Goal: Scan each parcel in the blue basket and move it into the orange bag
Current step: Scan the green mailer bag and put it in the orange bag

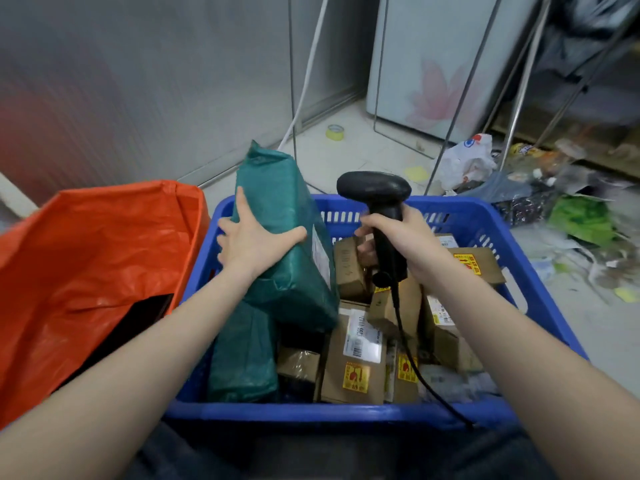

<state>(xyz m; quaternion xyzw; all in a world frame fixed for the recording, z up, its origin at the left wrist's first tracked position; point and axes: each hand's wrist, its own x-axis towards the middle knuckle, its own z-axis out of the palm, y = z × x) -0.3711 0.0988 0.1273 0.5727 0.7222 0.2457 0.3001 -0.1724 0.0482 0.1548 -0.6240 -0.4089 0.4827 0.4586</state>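
My left hand (254, 242) grips a green plastic mailer parcel (277, 202), held upright above the left part of the blue basket (460, 216). Its white label faces right. My right hand (403, 237) is closed around the handle of a black barcode scanner (374, 188), whose head sits just right of the parcel. A black cord hangs from the scanner over the basket's near rim. The basket holds several brown cardboard boxes (353, 362) with white labels and yellow stickers, and a second green mailer (242, 355). The orange bag (97, 251) stands open, touching the basket's left side.
A grey wall runs behind the bag and basket. Metal rack legs (450, 133) and a white appliance (433, 64) stand on the far floor. A yellow tape roll (335, 132), a white plastic bag (467, 161) and scattered litter lie to the right.
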